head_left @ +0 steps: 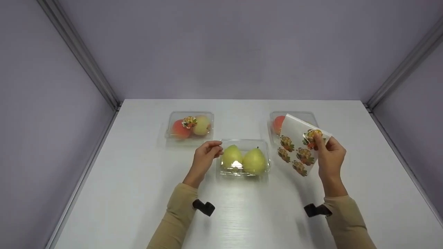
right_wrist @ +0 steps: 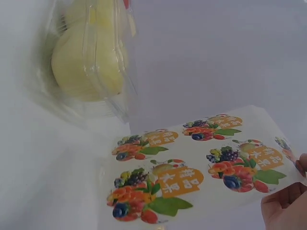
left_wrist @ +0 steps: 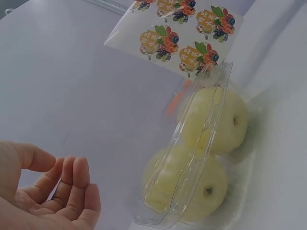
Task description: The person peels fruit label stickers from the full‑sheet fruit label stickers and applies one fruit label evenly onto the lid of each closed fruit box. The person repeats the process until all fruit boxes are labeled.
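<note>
A clear plastic box (head_left: 244, 142) with two yellow-green pears (head_left: 254, 162) stands on the table between the hands, its lid down. My left hand (head_left: 204, 157) is at the box's left side in the head view; the left wrist view shows its fingers loosely bent, apart from the box, with nothing visible between them. My right hand (head_left: 331, 160) pinches a sheet of stickers (head_left: 294, 129) by its edge, thumb on the printed face. Fruit-picture stickers (right_wrist: 242, 165) with orange labels are printed across this sheet, which hangs tilted to the right of the pears.
At the back left is another clear box (head_left: 169, 129) with a red and a pale fruit, a fruit sticker (head_left: 189, 122) on its lid. A third box (head_left: 304, 116) at the back right is partly hidden behind the sheet; a red fruit (head_left: 278, 123) shows inside.
</note>
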The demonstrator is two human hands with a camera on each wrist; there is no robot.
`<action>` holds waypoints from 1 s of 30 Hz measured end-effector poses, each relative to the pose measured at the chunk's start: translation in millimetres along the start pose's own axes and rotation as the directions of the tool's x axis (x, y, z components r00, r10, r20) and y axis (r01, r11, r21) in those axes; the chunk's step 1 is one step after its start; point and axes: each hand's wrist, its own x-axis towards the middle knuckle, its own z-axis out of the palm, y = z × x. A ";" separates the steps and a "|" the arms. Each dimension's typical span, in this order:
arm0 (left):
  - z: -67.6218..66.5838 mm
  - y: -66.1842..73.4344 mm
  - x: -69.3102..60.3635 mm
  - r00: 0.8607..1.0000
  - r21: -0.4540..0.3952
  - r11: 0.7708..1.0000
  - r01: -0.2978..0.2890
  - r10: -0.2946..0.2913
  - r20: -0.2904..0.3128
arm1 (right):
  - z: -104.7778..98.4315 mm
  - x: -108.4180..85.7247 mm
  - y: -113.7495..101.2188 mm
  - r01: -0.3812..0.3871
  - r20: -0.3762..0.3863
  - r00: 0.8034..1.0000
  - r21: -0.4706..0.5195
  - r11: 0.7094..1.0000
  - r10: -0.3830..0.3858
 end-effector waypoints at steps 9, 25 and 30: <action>4.4 9.3 -3.9 0.995 0.008 0.995 -0.095 0.095 0.021 | 14.3 -10.3 -16.9 -0.052 0.097 0.994 0.020 0.998 0.050; 15.1 30.0 -12.7 0.973 0.011 0.975 -0.223 0.222 0.060 | 40.0 -29.6 -30.6 -0.105 0.246 0.964 -0.014 0.994 0.105; 22.5 36.2 -14.5 0.957 0.050 0.957 -0.285 0.281 0.065 | 45.9 -34.7 -29.6 -0.123 0.284 0.952 0.005 0.992 0.116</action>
